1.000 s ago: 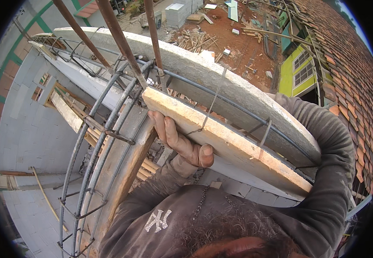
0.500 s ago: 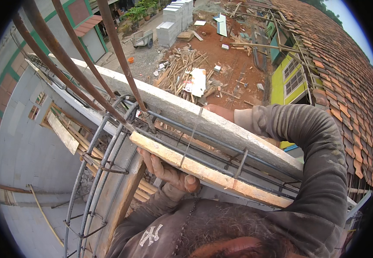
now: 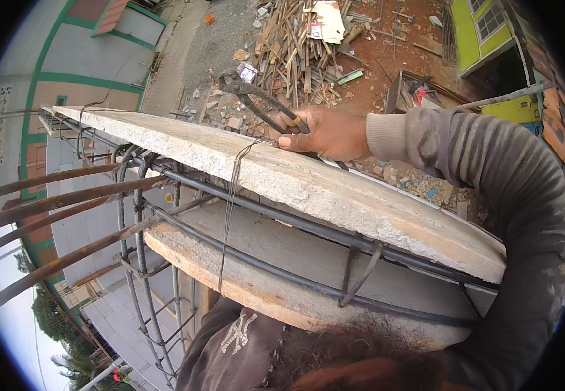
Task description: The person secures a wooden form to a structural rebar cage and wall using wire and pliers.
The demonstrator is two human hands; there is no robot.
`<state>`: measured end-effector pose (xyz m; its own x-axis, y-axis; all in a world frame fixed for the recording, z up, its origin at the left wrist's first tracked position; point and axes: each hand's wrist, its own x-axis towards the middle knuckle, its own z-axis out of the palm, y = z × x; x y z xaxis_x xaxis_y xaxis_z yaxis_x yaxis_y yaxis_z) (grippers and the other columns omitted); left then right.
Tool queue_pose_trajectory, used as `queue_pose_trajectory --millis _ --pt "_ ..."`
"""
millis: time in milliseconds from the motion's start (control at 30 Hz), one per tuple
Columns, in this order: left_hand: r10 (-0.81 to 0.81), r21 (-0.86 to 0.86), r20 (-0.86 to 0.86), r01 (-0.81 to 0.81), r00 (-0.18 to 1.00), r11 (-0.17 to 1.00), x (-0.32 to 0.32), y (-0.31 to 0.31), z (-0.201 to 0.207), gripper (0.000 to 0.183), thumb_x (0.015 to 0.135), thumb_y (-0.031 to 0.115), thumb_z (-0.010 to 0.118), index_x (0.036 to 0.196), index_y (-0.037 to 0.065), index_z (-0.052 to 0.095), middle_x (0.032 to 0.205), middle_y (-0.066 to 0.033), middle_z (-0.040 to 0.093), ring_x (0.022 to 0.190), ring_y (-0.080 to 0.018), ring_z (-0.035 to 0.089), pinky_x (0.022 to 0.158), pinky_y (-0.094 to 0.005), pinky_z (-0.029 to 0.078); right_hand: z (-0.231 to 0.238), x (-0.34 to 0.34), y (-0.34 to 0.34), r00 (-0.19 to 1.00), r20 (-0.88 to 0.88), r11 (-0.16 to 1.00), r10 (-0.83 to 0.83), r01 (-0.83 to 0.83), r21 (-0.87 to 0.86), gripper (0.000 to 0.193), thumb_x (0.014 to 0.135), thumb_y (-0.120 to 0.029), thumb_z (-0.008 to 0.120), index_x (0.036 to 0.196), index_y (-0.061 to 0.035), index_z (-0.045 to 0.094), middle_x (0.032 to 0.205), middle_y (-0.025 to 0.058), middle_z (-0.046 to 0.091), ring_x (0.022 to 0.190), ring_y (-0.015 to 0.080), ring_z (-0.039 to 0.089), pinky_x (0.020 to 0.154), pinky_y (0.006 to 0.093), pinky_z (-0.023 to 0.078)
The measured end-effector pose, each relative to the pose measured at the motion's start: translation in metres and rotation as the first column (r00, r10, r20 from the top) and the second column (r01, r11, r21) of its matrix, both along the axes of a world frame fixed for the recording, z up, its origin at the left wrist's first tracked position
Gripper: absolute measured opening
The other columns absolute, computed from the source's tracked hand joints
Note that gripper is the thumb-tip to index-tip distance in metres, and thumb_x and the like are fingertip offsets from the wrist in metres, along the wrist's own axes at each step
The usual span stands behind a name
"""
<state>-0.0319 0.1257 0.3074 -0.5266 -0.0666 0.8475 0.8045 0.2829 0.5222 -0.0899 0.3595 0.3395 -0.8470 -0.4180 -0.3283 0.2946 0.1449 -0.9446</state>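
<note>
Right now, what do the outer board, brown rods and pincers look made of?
Outer board: cement-caked wood or concrete, can't tell; edge pale, matte, rough.
Brown rods: probably steel, rusted, from the dull brown surface.
Pincers: likely metal, dark finish, given slim rigid arms.

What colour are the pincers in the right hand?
The pincers look dark grey to black, best seen in the head view.

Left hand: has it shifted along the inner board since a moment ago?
Cannot tell, nor which way: the left hand, then against the inner board near its end, is out of sight now, and the face it touched is hidden.
</note>
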Motion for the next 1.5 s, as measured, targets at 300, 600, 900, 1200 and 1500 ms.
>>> queue_pose_trajectory --millis 300,600,900,1200,1500 --pt "-0.001 0.006 0.030 0.001 1.000 1.000 0.003 -0.011 0.004 0.081 0.103 0.061 0.049 0.157 0.003 0.032 0.159 -0.0275 0.035 0.151 -0.0415 0.035 0.126 -0.0596 0.033 0.009 0.002 0.006 0.990 0.140 0.987 -0.011 0.033 -0.158 0.039 0.105 -0.037 0.072 0.130 -0.0078 0.064 0.111 0.0009 0.062 0.102 0.0149 0.054 0.092 0.0328 0.044" --pt "-0.182 -0.419 -0.225 0.074 0.957 0.905 0.023 -0.064 0.160 0.051 0.107 0.041 0.053 0.138 0.000 0.050 0.134 -0.0226 0.062 0.127 -0.0358 0.063 0.114 -0.0552 0.045 -0.007 0.000 0.004 1.000 -0.006 0.994 -0.025 0.024 -0.103 0.034 0.109 -0.030 0.068 0.134 -0.0064 0.065 0.121 0.0006 0.068 0.109 0.0083 0.057 0.097 0.0290 0.046" --pt "-0.008 -0.912 0.152 0.143 0.988 0.384 -0.042 0.010 0.291 0.027 0.105 0.015 0.062 0.115 -0.007 0.074 0.105 -0.0220 0.075 0.098 -0.0323 0.075 0.093 -0.0390 0.059 -0.052 -0.061 0.062 0.981 -0.113 0.981 0.160 -0.171 -0.092 0.044 0.110 -0.032 0.063 0.143 -0.0024 0.064 0.137 0.0088 0.070 0.120 0.0155 0.065 0.106 0.0343 0.051" --pt "-0.179 -0.859 0.444 0.474 0.878 0.192 -0.068 0.013 0.251 0.026 0.103 0.018 0.058 0.116 -0.004 0.064 0.105 -0.0236 0.065 0.097 -0.0370 0.066 0.091 -0.0454 0.052 0.048 -0.006 0.023 0.992 -0.084 0.982 0.095 -0.107 -0.155 0.037 0.104 -0.025 0.068 0.135 -0.0054 0.069 0.113 0.0006 0.071 0.100 0.0119 0.060 0.085 0.0288 0.048" --pt "-0.273 -0.713 0.539 0.604 0.797 0.356 -0.081 0.005 0.238 0.024 0.095 0.010 0.070 0.116 -0.001 0.065 0.107 -0.0170 0.065 0.100 -0.0320 0.063 0.093 -0.0408 0.048 0.089 0.000 0.019 0.977 -0.185 0.963 0.102 -0.144 -0.229 0.045 0.104 -0.035 0.074 0.130 0.0010 0.069 0.110 0.0061 0.071 0.100 0.0137 0.064 0.089 0.0321 0.053"
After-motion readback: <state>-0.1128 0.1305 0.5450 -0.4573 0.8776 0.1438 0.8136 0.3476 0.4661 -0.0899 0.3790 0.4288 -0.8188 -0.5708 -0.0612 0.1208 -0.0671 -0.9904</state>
